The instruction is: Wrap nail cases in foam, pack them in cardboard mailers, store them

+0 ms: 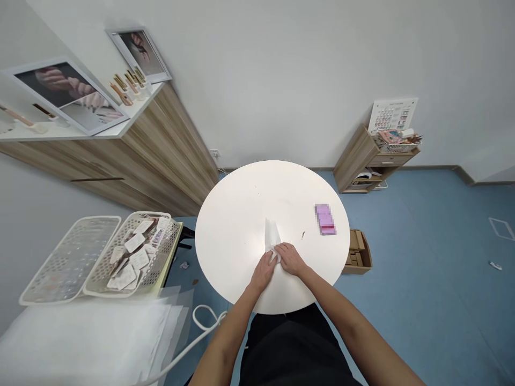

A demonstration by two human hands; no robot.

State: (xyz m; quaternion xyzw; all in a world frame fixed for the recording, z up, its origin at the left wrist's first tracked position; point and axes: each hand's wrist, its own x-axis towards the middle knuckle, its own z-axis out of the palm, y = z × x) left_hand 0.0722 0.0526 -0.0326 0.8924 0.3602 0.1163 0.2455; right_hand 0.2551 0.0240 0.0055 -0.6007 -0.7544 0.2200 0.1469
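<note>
Near the front of a round white table point(241, 193), both hands are close together on a crumpled, thin white sheet point(272, 234); I cannot tell whether it is tissue paper or plastic. My left hand point(264, 269) is closed on its lower left side. From the right, my right hand point(290, 258) has its fingers bent over the same sheet, almost touching the left fingertips. The sheet's narrow far end points away across the tabletop. To the right lies a purple rectangular item point(325, 219), its details blurred out. A small dark mark point(303, 235) shows between them.
At left are a white basket point(155, 271) of small white-labelled packets, another pale basket point(72, 260) and stacked translucent white sheets point(92, 340). A white cable point(205, 332) loops nearby. An open cardboard box point(364, 262) stands on the floor at right, a small wooden cabinet point(358, 153) behind.
</note>
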